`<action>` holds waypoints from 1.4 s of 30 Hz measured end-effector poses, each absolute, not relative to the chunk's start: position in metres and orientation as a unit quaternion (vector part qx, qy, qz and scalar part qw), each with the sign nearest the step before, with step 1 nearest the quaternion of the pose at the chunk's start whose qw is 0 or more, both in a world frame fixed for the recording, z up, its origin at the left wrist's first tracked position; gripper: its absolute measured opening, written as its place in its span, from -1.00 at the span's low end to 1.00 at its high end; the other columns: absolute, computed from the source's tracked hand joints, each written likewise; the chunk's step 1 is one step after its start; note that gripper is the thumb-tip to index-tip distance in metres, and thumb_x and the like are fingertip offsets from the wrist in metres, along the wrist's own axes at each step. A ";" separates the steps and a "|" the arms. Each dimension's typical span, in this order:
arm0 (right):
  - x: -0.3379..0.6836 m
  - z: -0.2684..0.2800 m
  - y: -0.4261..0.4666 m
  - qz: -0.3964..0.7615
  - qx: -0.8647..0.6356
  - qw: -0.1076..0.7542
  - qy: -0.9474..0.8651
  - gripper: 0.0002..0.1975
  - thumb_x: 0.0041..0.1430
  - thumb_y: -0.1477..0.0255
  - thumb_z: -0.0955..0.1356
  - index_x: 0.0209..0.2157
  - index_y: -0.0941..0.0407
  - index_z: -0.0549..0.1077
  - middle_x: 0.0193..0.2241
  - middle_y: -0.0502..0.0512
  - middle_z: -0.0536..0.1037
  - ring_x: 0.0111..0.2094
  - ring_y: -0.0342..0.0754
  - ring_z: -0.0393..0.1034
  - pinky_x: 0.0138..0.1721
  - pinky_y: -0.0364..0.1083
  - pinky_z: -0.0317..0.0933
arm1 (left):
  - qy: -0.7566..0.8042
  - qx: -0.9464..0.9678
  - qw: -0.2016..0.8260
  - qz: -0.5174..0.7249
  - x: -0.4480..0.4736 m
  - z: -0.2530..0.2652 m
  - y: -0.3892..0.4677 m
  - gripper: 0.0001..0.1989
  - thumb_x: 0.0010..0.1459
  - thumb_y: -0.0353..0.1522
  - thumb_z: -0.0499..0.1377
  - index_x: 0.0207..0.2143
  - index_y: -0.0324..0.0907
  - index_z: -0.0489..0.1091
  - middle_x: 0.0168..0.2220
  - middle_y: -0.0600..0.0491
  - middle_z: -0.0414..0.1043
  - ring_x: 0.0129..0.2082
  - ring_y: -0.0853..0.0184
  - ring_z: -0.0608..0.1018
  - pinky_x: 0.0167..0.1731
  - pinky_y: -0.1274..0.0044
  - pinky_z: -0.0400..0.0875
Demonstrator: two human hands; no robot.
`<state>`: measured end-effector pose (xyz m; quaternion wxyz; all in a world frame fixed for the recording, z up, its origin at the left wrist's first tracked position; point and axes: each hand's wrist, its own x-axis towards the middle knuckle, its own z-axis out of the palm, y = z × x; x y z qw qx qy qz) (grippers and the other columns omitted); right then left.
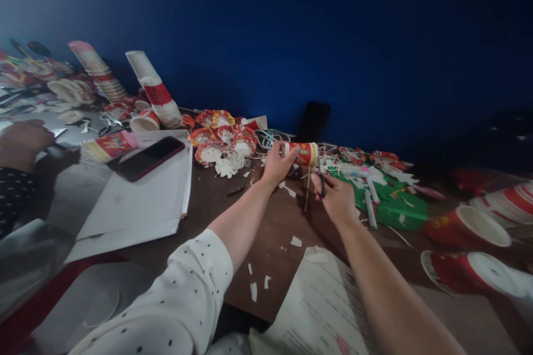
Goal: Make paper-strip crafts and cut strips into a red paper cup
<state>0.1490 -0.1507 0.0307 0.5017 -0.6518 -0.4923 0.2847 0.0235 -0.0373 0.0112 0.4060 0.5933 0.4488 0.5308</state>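
My left hand point(278, 165) is closed around a red and yellow paper cup point(306, 153) that lies on its side in the air above the brown table. Dark-handled scissors point(321, 183) are gripped in my right hand point(336, 194), their blades up against the cup's right end. How far the blades reach into the paper I cannot tell. Below the cup a thin stick point(307, 191) shows. Cut white paper scraps point(288, 189) lie about under my hands. Several cut paper cups with red and yellow rims point(227, 141) are heaped left of my left hand.
A phone point(150, 158) rests on a white box lid point(137, 205). Stacked cups point(156, 94) lean near the blue wall. To the right are a green sheet point(402, 208), markers point(370, 209) and lying cups point(470, 227). Another person's hand point(25, 138) is at the far left.
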 end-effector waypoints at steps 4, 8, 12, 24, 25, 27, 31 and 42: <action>0.152 0.027 -0.150 0.282 -0.657 0.495 -0.494 -0.59 0.03 0.07 0.36 -0.55 0.16 0.47 -0.69 -0.07 0.33 -0.67 -0.20 0.22 -0.61 -0.20 0.10 | 0.447 0.596 0.400 0.534 0.023 0.011 -0.037 -0.62 0.07 -0.17 0.21 -0.15 -0.22 0.34 -0.22 -0.05 0.45 -0.25 0.32 0.48 -0.17 0.48 0.33; 0.154 0.023 -0.148 0.304 -0.657 0.501 -0.474 -0.58 -0.01 0.07 0.38 -0.40 0.17 0.55 -0.67 -0.06 0.38 -0.66 -0.19 0.24 -0.60 -0.19 0.13 | 0.430 0.594 0.401 0.549 0.024 0.006 -0.034 -0.57 0.06 -0.16 0.21 -0.08 -0.22 0.33 -0.16 -0.07 0.44 -0.17 0.30 0.48 -0.11 0.47 0.32; 0.153 0.021 -0.146 0.356 -0.648 0.513 -0.436 -0.48 -0.09 0.06 0.42 -0.22 0.18 0.57 -0.59 -0.01 0.47 -0.61 -0.15 0.30 -0.55 -0.17 0.19 | 0.420 0.587 0.409 0.559 0.024 0.003 -0.032 -0.55 0.07 -0.15 0.20 -0.05 -0.20 0.32 -0.13 -0.07 0.44 -0.13 0.30 0.48 -0.08 0.48 0.31; 0.149 0.020 -0.145 0.336 -0.664 0.495 -0.448 -0.45 -0.15 0.07 0.44 -0.21 0.20 0.58 -0.62 0.00 0.46 -0.61 -0.14 0.27 -0.56 -0.15 0.16 | 0.450 0.547 0.445 0.547 0.023 0.005 -0.031 -0.56 0.06 -0.08 0.19 -0.13 -0.20 0.32 -0.21 -0.03 0.47 -0.24 0.33 0.50 -0.19 0.51 0.33; 0.150 0.019 -0.145 0.329 -0.666 0.491 -0.454 -0.46 -0.14 0.07 0.44 -0.21 0.19 0.58 -0.62 -0.01 0.46 -0.61 -0.14 0.26 -0.57 -0.15 0.15 | 0.451 0.546 0.446 0.547 0.024 0.004 -0.030 -0.56 0.06 -0.07 0.19 -0.14 -0.20 0.32 -0.22 -0.02 0.47 -0.26 0.33 0.50 -0.21 0.51 0.34; 0.151 0.017 -0.145 0.322 -0.665 0.489 -0.464 -0.47 -0.10 0.08 0.43 -0.20 0.19 0.58 -0.61 -0.01 0.46 -0.61 -0.15 0.26 -0.57 -0.16 0.16 | 0.451 0.546 0.445 0.548 0.025 0.003 -0.029 -0.55 0.05 -0.06 0.19 -0.15 -0.20 0.32 -0.23 -0.02 0.47 -0.28 0.34 0.50 -0.22 0.51 0.34; 0.151 0.017 -0.146 0.312 -0.658 0.492 -0.476 -0.48 -0.06 0.07 0.41 -0.18 0.19 0.57 -0.59 0.00 0.47 -0.60 -0.14 0.29 -0.54 -0.15 0.20 | 0.458 0.543 0.442 0.548 0.025 0.002 -0.029 -0.55 0.04 -0.06 0.20 -0.16 -0.20 0.32 -0.24 -0.02 0.47 -0.27 0.32 0.50 -0.22 0.51 0.33; 0.152 0.023 -0.148 0.310 -0.661 0.491 -0.475 -0.51 -0.05 0.06 0.40 -0.22 0.16 0.58 -0.65 -0.04 0.41 -0.66 -0.17 0.23 -0.59 -0.17 0.18 | 0.472 0.553 0.421 0.543 0.022 0.011 -0.036 -0.62 0.05 -0.10 0.20 -0.19 -0.18 0.33 -0.25 -0.02 0.46 -0.26 0.31 0.50 -0.19 0.49 0.32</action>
